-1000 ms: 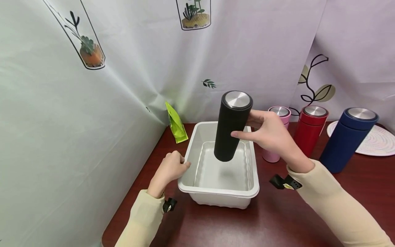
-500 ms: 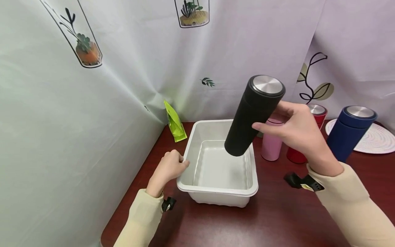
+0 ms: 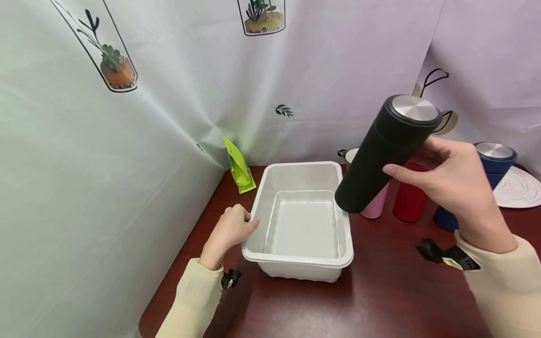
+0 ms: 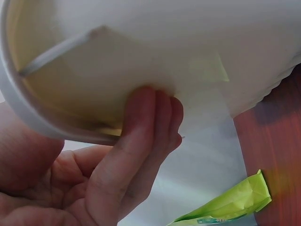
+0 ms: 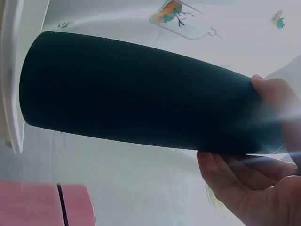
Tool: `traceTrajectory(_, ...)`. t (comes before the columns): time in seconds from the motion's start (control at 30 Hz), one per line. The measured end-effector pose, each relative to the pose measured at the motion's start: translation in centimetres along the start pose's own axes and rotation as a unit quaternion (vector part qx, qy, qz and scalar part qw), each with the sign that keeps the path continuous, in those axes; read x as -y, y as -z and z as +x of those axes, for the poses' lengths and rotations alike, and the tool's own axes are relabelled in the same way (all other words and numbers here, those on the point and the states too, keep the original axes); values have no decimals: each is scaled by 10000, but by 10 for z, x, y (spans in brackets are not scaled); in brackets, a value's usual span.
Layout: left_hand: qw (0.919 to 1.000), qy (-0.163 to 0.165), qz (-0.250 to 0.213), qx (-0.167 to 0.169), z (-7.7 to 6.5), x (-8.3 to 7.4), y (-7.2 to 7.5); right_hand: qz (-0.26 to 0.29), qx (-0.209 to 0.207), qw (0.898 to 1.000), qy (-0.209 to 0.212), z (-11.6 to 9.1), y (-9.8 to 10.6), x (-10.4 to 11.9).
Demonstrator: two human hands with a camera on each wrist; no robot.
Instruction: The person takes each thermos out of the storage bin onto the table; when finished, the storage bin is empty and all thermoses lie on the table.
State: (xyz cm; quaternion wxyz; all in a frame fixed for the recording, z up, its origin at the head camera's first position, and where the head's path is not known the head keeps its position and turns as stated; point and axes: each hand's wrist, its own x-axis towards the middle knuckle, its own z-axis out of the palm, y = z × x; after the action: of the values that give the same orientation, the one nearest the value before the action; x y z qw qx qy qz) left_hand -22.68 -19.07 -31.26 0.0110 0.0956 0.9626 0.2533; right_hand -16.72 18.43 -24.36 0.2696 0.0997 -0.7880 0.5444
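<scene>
My right hand [image 3: 454, 185] held the black flask [image 3: 386, 152] in the air, fingers and thumb wrapped round its upper half. The flask was tilted — its steel lid [image 3: 414, 109] up and to the right, its base down and left, just above the right rim of the tub [image 3: 296, 263] and in front of the pink flask [image 3: 374, 206]. The right wrist view showed the same hold: the dark body [image 5: 136, 94] lying across the frame with my fingers [image 5: 235, 174] curled beneath it and the thumb on top.

My left hand [image 3: 230, 230] gripped the tub's left rim, thumb over the edge and fingers under it; from the left wrist my fingertips [image 4: 150, 122] pressed against the white wall below the lip. The tub sat on the dark red desk [image 3: 380, 300].

Behind the black flask stood the pink one, a red flask [image 3: 407, 202] and a blue flask [image 3: 492, 159] in a row, the blue one near a round woven mat [image 3: 521, 188]. A green pouch [image 3: 237, 166] leaned against the curtain [image 3: 169, 94] at the desk's far left corner — well apart from both hands.
</scene>
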Motion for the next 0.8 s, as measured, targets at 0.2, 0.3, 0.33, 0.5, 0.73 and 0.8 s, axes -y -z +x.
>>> traceTrajectory(0.2,10000,-67,-32,5,1,0,0,-285,-259,9985,-377,-9,16,-8)
traceTrajectory(0.3,9999,-99,-16,-3,1,0,0,-507,-427,9968,-445,-13,23,-12)
traceTrajectory(0.33,10000,-93,-13,1,1,1,0,-543,-467,9964,-462,-13,25,-14)
traceTrajectory(0.5,9999,-150,-27,-19,1,2,0,-740,-528,9940,-613,-17,35,-25)
traceTrajectory(0.73,9999,-171,-16,-14,2,2,0,-1195,-407,9853,-1149,-25,51,-45)
traceTrajectory(0.8,9999,-171,-15,-15,2,2,-1,-1327,-386,9834,-1175,-28,55,-51)
